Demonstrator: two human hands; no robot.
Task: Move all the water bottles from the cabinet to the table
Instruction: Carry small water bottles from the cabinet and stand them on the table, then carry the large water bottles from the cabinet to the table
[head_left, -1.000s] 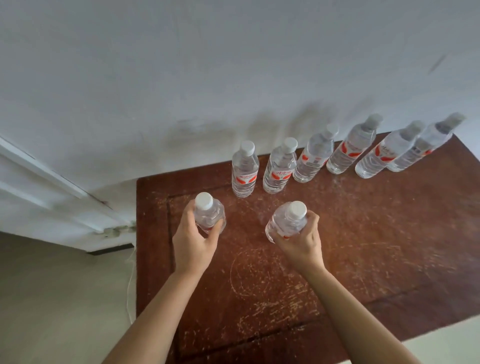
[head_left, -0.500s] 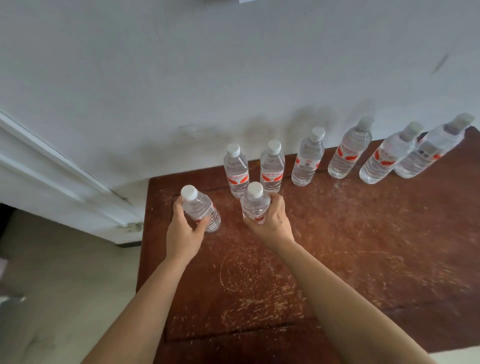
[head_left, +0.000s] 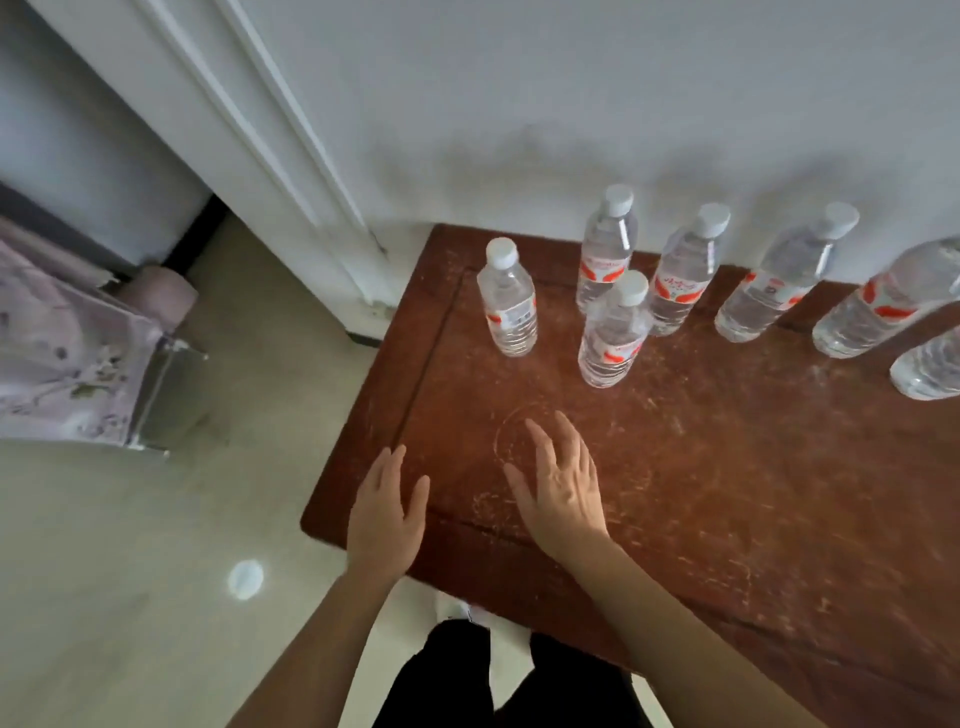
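Observation:
Several clear water bottles with white caps and red labels stand on the worn brown table (head_left: 727, 467). The leftmost bottle (head_left: 509, 301) stands alone near the table's left edge. A second bottle (head_left: 613, 332) stands just in front of the back row (head_left: 685, 270) along the wall. My left hand (head_left: 384, 514) hovers over the table's near left corner, fingers straight, holding nothing. My right hand (head_left: 561, 478) is spread above the tabletop, also holding nothing. Both hands are well short of the bottles.
A white wall runs behind the table, and a white door frame (head_left: 291, 171) stands at its left. A pale patterned cloth over a metal-edged object (head_left: 78, 358) lies on the floor at far left. My dark trousers (head_left: 467, 675) show at the table's near edge.
Both hands have let go of their bottles, which now stand on the table, and have pulled back toward me. The view has swung left and down.

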